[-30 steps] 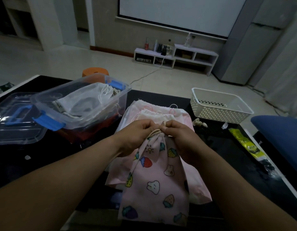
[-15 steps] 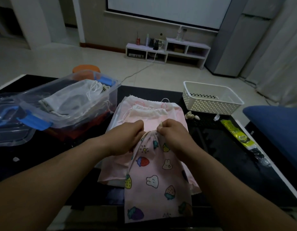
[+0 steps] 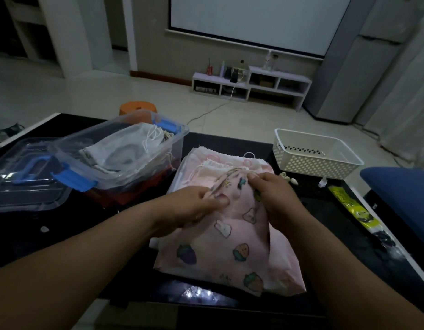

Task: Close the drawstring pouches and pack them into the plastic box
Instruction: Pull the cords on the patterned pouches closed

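A pink drawstring pouch printed with strawberries and bunnies lies on a stack of pale pink pouches on the black table. My left hand pinches its drawstring and mouth edge at the left. My right hand grips the gathered mouth at the right. The clear plastic box with blue latches stands to the left and holds a white pouch over darker ones.
The box's clear lid with a blue handle lies at the far left. A white perforated basket stands at the back right, small pale bits beside it. A yellow packet lies near the right edge. An orange stool stands behind the table.
My left hand has drawn the cord down and to the left, away from my right hand. The pouch has tilted and shifted to the right on the stack.
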